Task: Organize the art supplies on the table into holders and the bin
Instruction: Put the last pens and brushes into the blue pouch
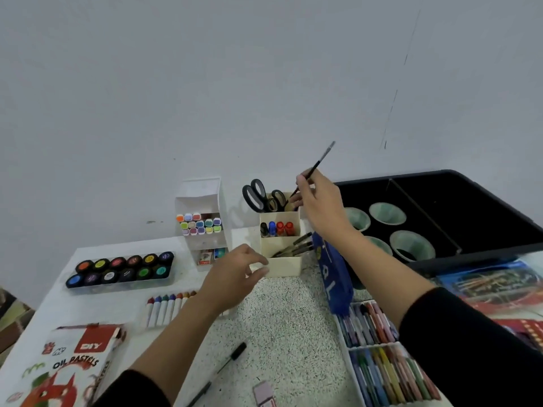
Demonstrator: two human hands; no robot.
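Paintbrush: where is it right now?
Head view, right of centre: the right hand pinches the paintbrush, tilted, its lower end over the back of the cream holder, beside the scissors.

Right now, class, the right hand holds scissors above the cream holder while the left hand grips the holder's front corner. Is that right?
Not quite. In the head view the right hand pinches a thin black paintbrush, not scissors; the scissors stand in the back of the cream holder. The left hand does grip its front corner.
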